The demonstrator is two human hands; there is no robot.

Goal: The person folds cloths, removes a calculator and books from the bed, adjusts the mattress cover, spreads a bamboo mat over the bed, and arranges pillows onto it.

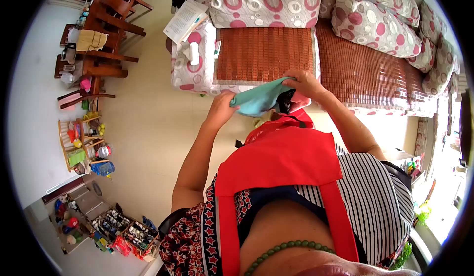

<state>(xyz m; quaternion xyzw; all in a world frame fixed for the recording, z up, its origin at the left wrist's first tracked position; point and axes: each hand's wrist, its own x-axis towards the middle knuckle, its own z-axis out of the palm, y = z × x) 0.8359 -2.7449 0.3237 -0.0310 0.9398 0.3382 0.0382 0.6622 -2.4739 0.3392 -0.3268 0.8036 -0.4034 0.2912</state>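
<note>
A light teal cloth (pixel 259 98) is stretched between my two hands, in front of the red apron (pixel 281 157). My left hand (pixel 221 109) pinches the end of the cloth at the left. At its other end, my right hand (pixel 302 84) grips the upper edge between thumb and fingers. Black lacy fabric (pixel 285 101) and a piece of pink fabric (pixel 299 100) show just below my right hand; whether they are joined to the teal cloth I cannot tell.
A sofa with brown woven mats (pixel 264 54) and patterned cushions (pixel 375 27) stands ahead. On its armrest lie an open book (pixel 185 22) and a white bottle (pixel 194 53). Wooden chairs (pixel 111 34), a small rack (pixel 74 145) and shoe shelves (pixel 118 229) line the left side.
</note>
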